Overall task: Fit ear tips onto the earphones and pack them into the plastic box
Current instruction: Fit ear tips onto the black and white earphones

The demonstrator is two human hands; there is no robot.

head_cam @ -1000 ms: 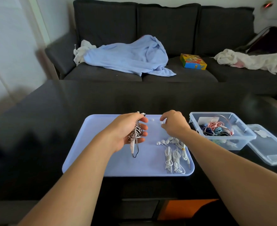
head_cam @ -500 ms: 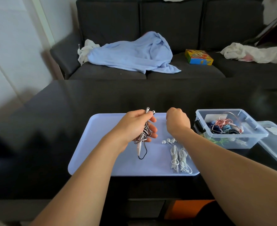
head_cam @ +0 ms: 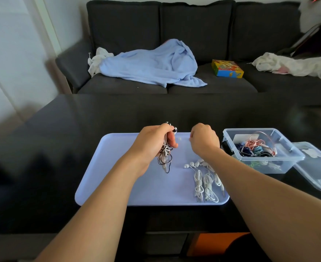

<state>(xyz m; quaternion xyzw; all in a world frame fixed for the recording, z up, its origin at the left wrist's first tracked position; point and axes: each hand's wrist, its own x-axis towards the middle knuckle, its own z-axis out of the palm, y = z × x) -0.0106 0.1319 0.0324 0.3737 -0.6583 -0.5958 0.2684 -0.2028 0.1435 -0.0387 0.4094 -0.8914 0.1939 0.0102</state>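
Left hand (head_cam: 152, 143) gripping coiled black-and-white earphones (head_cam: 165, 155); right hand (head_cam: 205, 141) curled (contents hidden) over smooth tray (head_cam: 106, 178).

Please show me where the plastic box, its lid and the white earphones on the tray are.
plastic box (head_cam: 298, 159): head view, on its right rim.
lid (head_cam: 318, 173): head view, on its clear flat top.
white earphones (head_cam: 198, 183): head view, on a coiled cable.

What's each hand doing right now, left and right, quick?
Left hand: grips the black-and-white earphones above the tray.
Right hand: fingers curled; whether it pinches an ear tip cannot be told.
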